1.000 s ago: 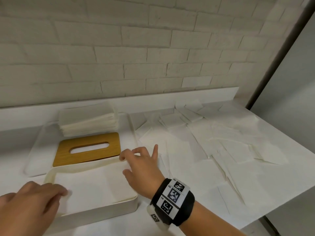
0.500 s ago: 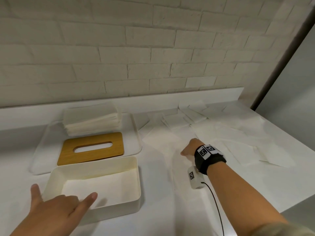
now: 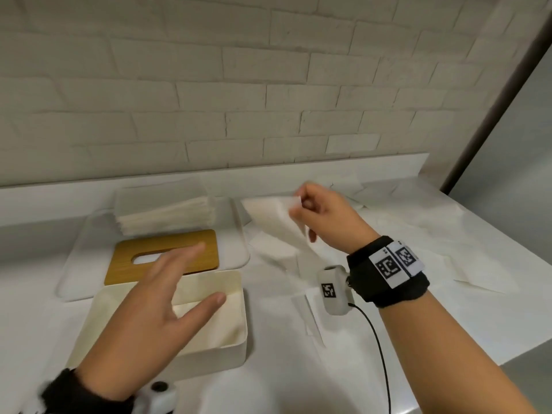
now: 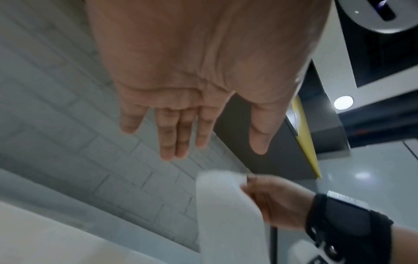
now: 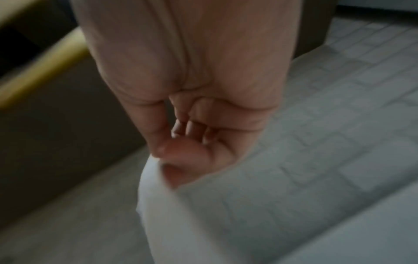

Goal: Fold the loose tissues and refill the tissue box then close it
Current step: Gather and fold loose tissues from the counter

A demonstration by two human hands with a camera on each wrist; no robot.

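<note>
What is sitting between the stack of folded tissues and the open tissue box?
The wooden lid lies flat on the tray between the stack and the box, in the head view.

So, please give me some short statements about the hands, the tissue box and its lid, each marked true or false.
1. The right hand pinches a tissue lifted off the counter. True.
2. The left hand grips the wooden lid. False: it hovers open over the tissue box, holding nothing.
3. The lid closes the box. False: it lies on the tray behind the open box.
4. A stack of folded tissues sits behind the lid. True.
</note>
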